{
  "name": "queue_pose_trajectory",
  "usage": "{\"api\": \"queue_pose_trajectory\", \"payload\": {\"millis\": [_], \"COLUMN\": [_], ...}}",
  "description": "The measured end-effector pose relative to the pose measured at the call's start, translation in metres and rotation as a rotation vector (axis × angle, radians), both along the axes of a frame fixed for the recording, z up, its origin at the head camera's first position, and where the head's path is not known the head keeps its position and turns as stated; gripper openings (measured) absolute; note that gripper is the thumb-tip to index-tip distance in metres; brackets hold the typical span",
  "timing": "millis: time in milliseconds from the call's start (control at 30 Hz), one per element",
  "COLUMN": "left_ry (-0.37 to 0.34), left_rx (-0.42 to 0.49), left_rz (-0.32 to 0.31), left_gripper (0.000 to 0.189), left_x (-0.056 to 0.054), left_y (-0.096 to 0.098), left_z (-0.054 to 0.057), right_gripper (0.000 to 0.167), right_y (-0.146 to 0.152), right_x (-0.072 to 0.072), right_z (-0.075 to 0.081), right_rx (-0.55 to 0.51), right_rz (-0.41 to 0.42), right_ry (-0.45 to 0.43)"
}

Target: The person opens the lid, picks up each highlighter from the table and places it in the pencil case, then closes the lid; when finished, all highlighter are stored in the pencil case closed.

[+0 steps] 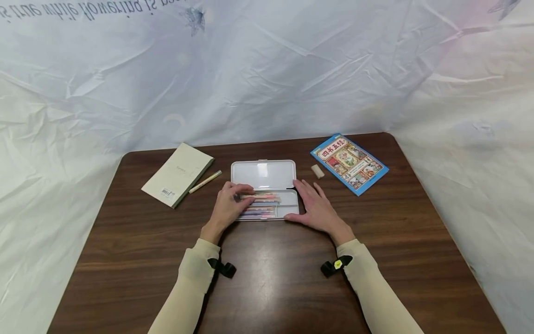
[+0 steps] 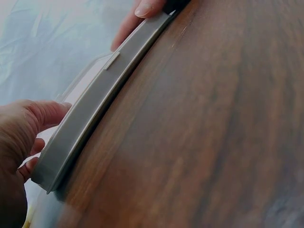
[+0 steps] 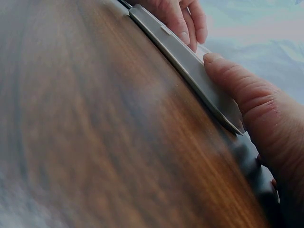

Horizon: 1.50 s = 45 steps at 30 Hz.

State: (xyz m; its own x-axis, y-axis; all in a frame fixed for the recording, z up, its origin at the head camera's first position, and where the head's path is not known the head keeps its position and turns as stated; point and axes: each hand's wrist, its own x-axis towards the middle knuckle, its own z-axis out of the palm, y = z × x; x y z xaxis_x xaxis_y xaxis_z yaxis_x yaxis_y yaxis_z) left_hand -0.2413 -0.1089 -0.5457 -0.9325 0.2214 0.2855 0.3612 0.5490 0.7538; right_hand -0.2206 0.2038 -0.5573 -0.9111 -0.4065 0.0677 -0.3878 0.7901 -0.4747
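A white, shallow pencil case lies with its lid raised at the back. Several pastel pens fill its left and middle part, in two rows split by a divider. My left hand reaches over the case's left end, thumb and forefinger pinching pens in the upper row; its other fingers are partly hidden. At the opposite end, my right hand holds the case, thumb on the front corner and fingers along the back of the side. In the right wrist view, the right thumb rests on the case's rim.
To the left lie a cream notebook and, beside it, a pale pen. An eraser sits right of the lid, near a blue-bordered illustrated booklet. The brown table meets a pale cloth backdrop.
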Motion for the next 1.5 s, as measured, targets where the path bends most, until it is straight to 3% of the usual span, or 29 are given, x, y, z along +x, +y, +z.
{"api": "queue_pose_trajectory", "payload": {"millis": [133,333,567,767,1133,1500], "left_ry": [0.057,0.15,0.127,0.092,0.035,0.033], "left_rx": [0.062,0.14,0.175,0.146,0.092,0.031], "left_rz": [0.035,0.184,0.343,0.432,0.45,0.467], "left_gripper": [0.021,0.018,0.02,0.021,0.023,0.018], "left_x": [-0.003,-0.013,-0.017,-0.015,-0.012,-0.014], "left_y": [-0.008,-0.04,-0.086,-0.113,-0.117,-0.116], "left_z": [0.0,-0.004,-0.008,-0.011,-0.012,-0.012], "right_gripper": [0.113,0.113,0.113,0.113,0.113,0.113], "right_y": [0.0,0.0,0.0,0.001,-0.002,-0.001], "right_x": [0.001,0.002,0.002,0.003,0.002,0.0], "right_z": [0.0,0.0,0.001,0.0,0.003,0.003], "right_rx": [-0.005,-0.008,-0.008,-0.01,-0.01,-0.019], "right_rz": [-0.002,0.0,-0.003,-0.006,-0.003,0.0], "right_ry": [-0.001,-0.005,-0.011,-0.014,-0.001,0.004]}}
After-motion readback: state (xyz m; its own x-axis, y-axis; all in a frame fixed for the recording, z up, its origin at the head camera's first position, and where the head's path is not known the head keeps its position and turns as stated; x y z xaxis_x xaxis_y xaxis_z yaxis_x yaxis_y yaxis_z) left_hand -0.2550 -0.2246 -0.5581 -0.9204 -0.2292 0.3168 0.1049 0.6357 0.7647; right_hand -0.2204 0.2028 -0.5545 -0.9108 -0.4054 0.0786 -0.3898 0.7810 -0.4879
